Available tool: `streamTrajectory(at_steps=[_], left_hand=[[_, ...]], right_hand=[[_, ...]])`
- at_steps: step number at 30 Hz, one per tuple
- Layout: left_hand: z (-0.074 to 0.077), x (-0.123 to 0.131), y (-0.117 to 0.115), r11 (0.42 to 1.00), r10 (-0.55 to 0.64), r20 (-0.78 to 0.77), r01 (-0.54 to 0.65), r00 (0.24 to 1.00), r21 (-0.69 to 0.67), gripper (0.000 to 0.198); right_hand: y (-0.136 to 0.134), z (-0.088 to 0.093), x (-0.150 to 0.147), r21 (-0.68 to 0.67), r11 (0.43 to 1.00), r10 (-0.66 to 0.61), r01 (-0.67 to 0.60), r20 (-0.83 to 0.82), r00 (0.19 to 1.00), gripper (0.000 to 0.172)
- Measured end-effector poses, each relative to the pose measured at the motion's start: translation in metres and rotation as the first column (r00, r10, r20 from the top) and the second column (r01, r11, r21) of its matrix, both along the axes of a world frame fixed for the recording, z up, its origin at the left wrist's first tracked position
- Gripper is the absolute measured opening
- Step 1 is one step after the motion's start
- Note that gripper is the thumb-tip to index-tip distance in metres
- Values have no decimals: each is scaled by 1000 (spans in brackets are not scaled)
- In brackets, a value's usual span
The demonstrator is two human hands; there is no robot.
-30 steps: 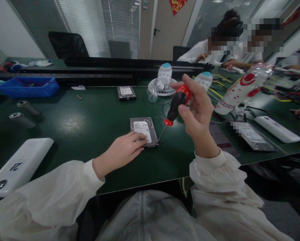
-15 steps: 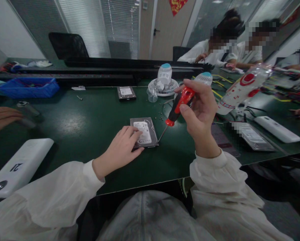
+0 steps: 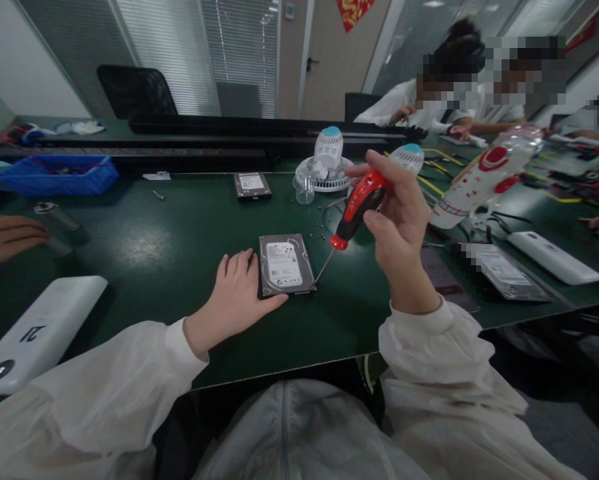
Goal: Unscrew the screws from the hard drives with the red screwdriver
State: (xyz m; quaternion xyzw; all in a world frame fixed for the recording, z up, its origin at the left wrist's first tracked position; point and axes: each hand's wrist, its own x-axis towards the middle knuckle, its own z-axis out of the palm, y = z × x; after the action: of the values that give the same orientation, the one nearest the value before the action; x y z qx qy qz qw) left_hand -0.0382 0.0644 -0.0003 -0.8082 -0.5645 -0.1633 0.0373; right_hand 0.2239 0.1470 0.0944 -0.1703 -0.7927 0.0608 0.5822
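Observation:
A hard drive [image 3: 283, 265] lies label-up on the dark green table in front of me. My left hand [image 3: 237, 290] rests at its left side, fingers spread and touching or close to the left edge, thumb stretched along the near edge. In my right hand [image 3: 399, 220] is a red and black screwdriver [image 3: 352, 217], gripped by the handle and tilted. Its tip meets the drive's near right corner; the screw there is too small to make out. Several tiny screws [image 3: 321, 236] lie on the table just beyond the drive.
Farther back are a second hard drive [image 3: 251, 185], a clear cup [image 3: 304, 190] and a white fan [image 3: 328, 157]. A white power bank [image 3: 39, 333] and a blue tray [image 3: 59, 175] are at left, near another person's hand [image 3: 9, 239]. More drives [image 3: 499, 270] and a printed bottle [image 3: 479, 183] stand right.
My left fingers have slid off the drive's label to its left side. The screwdriver handle has turned in my right hand, its tip staying at the same corner.

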Motion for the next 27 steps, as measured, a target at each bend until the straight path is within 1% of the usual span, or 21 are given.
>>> streamTrajectory(at_steps=[2,4,6,8,12,14,17,20,23,25,27], left_hand=[[-1,-1,1,1000,-12,11,13,1000,-13,89],[-3,-1,2,1000,-19,24,20,1000,-20,89],[-3,-2,3,999,-22,30,23,999,-30,88],[-3,-2,3,999,-19,27,20,999,-43,88],[0,-1,3,997,-22,8,22,1000,-69,89],[1,-1,2,998,-21,11,22,1000,-65,89],[1,0,2,999,-14,27,15,1000,-47,87],[0,-1,2,998,-10,32,12,999,-56,88],[0,-1,3,998,-10,30,12,999,-66,89],[1,-1,3,997,-9,26,11,1000,-72,89],[2,0,3,996,-8,21,10,1000,-83,89]], right_hand=[[3,-3,1,-13,998,-57,57,-29,998,56],[6,-5,2,1,994,-113,113,-57,992,59],[7,-5,3,30,991,-128,130,-62,990,60],[5,-4,3,20,994,-103,104,-40,994,56],[-1,0,3,-55,998,-8,9,10,1000,51],[0,0,2,-40,999,-20,20,-5,1000,50],[4,-1,3,22,996,-87,89,-66,994,49],[6,-3,4,47,993,-107,112,-89,990,48],[2,-2,4,-5,995,-99,99,-57,993,49],[-1,-1,3,-60,996,-60,58,-25,998,54],[-2,0,2,-84,996,-36,35,-9,999,56]])
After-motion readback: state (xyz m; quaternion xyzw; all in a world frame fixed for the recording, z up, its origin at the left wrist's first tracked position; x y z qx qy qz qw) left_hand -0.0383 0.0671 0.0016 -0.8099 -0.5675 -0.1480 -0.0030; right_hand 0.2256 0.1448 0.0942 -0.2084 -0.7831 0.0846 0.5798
